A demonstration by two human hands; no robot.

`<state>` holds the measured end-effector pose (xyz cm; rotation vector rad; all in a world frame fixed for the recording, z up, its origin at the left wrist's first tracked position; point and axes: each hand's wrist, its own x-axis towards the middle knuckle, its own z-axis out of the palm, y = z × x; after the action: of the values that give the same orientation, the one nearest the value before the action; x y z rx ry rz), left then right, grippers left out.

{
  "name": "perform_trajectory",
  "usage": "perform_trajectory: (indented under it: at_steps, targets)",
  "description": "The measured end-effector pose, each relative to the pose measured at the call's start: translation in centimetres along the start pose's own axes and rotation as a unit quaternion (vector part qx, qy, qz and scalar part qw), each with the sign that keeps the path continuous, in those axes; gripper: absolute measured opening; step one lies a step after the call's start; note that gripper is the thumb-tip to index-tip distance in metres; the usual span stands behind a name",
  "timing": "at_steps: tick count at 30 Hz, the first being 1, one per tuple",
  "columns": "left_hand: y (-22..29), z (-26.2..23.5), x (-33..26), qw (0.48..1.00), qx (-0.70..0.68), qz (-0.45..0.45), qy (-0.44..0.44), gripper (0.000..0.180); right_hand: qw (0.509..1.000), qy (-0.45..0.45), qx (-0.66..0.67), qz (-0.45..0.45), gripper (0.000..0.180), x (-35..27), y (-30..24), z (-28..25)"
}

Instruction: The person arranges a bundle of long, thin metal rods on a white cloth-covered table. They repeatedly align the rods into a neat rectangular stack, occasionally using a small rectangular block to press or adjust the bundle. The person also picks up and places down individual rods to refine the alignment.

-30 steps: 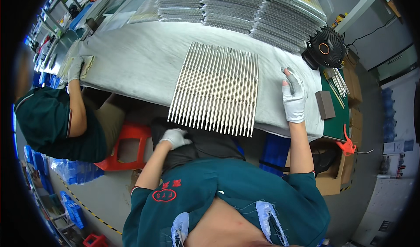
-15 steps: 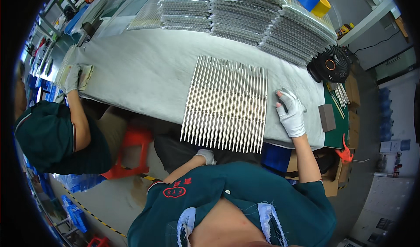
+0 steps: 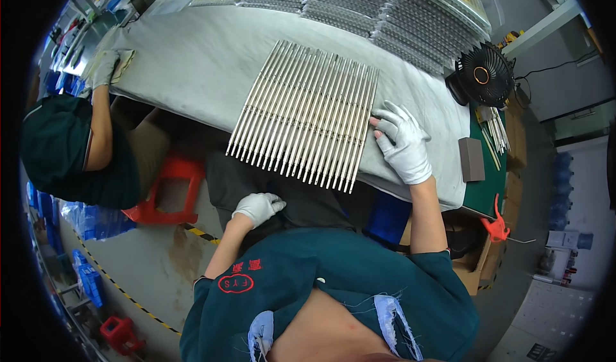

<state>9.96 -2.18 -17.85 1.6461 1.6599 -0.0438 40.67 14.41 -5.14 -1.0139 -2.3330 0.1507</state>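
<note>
Many slim silvery metal rods (image 3: pixel 305 112) lie side by side in a flat row on the cloth-covered table, their near ends jutting past its front edge. My right hand (image 3: pixel 405 145), in a white glove with bare thumb and index fingertips, is beside the row's right edge. Its fingers are apart and hold nothing; whether a fingertip touches the outermost rod I cannot tell. Over my lap, below the table edge, is my gloved left hand (image 3: pixel 258 209), its fingers loosely extended and nothing visible in them.
Bubble-wrapped stacks (image 3: pixel 423 25) line the table's back. At right are a black fan (image 3: pixel 482 76), a grey block (image 3: pixel 471 159), loose rods (image 3: pixel 494 131) and a red-handled tool (image 3: pixel 495 224). A co-worker's gloved hand (image 3: pixel 104 70) rests on a cloth at far left, near a red stool (image 3: pixel 168 192).
The view has shifted, so the table sits higher in it. My left hand has come out over my lap and shows more fully. My right hand is nearer the rods' right edge.
</note>
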Motion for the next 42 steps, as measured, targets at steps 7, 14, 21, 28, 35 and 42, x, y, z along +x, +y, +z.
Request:
perform_trajectory:
  at_steps: [7,14,21,28,35,42]
  targets:
    - [8.9,-5.8,-5.3,0.907,-0.414,0.069,-0.033,0.029,1.000,-0.016,-0.017,-0.020,0.023,-0.4,0.2,0.2]
    - [14.3,-8.3,-4.0,0.854,0.046,0.426,0.295,0.028,0.989,0.113,-0.008,0.096,0.050,-1.8,1.3,-2.5]
    - [17.6,-7.5,-0.5,0.836,0.181,0.416,0.307,0.046,0.867,-0.023,-0.303,0.396,0.078,-10.0,6.4,-11.5]
    - [17.4,-6.6,0.5,0.832,0.164,0.403,0.343,0.035,0.819,-0.091,-0.299,0.481,0.075,-11.7,6.2,-12.8]
    - [17.1,-6.3,0.6,0.823,0.182,0.402,0.357,0.036,0.964,0.034,-0.131,0.227,0.064,-4.5,0.7,-10.6]
    - [16.5,-6.2,0.8,0.796,0.190,0.446,0.362,0.037,0.953,-0.093,-0.153,0.245,0.063,-3.3,-1.1,-4.3]
